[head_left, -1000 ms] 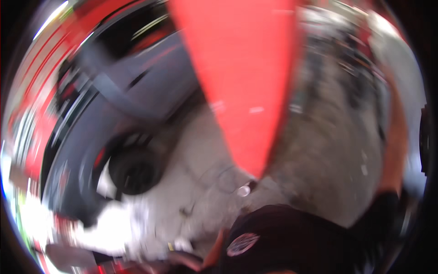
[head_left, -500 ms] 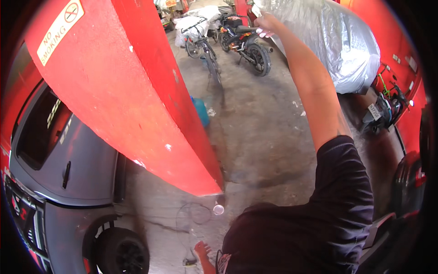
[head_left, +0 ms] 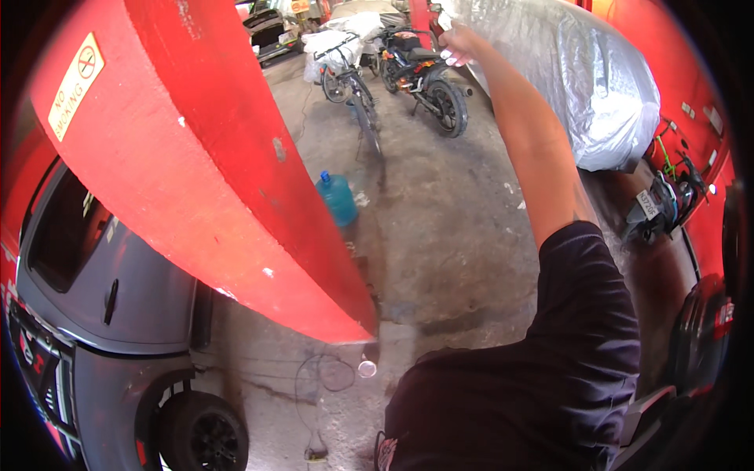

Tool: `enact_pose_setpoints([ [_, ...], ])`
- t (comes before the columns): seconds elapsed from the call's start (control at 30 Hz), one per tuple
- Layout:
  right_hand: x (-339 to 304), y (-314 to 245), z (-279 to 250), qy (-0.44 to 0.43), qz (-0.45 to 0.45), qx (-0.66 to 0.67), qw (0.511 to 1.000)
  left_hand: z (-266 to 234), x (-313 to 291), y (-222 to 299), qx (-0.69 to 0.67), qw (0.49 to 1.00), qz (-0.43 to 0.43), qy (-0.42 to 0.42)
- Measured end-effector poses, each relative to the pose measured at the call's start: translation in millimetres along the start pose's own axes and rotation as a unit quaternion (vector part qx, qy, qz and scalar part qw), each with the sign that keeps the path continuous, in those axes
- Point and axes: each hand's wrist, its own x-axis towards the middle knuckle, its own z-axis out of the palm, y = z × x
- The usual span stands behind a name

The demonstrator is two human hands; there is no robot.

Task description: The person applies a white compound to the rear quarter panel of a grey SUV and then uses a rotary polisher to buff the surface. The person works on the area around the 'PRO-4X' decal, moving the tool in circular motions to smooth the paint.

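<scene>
My right arm stretches out ahead, and my right hand (head_left: 463, 45) is at the top of the view with its fingers closed. Small white patches show at the fingers; whatever they hold, if anything, I cannot make out. Behind the hand and arm is a vehicle under a silver cover (head_left: 569, 74). Close to the hand in the picture stands a black and orange motorcycle (head_left: 428, 82), with a bicycle (head_left: 357, 90) left of it. My left hand is out of view.
A red pillar (head_left: 228, 180) fills the left side, with a grey car (head_left: 118, 314) beyond it. A blue water jug (head_left: 338, 198) stands on the concrete floor. Near the pillar's base lie a cable (head_left: 298, 400) and a small round white object (head_left: 367, 369). A scooter (head_left: 664, 200) is at right.
My left hand has dropped out of view at the bottom. The pillar has shifted left in view, uncovering more of the blue jug. My right arm stays stretched out.
</scene>
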Motion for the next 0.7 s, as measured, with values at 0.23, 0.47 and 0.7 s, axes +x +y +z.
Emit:
enact_pose_setpoints([
  [0.23,17,13,-25,0.002,-0.002,-0.032,0.999,5,5,27,0.006,1.0,-0.014,0.009],
  [0.47,139,68,7,-0.043,-0.219,-0.217,0.951,-19,-40,9,-0.321,0.94,-0.117,0.022],
  [0.7,159,107,52,-0.088,-0.17,-0.067,0.979,-24,-77,55,-0.742,0.603,-0.286,0.065],
])
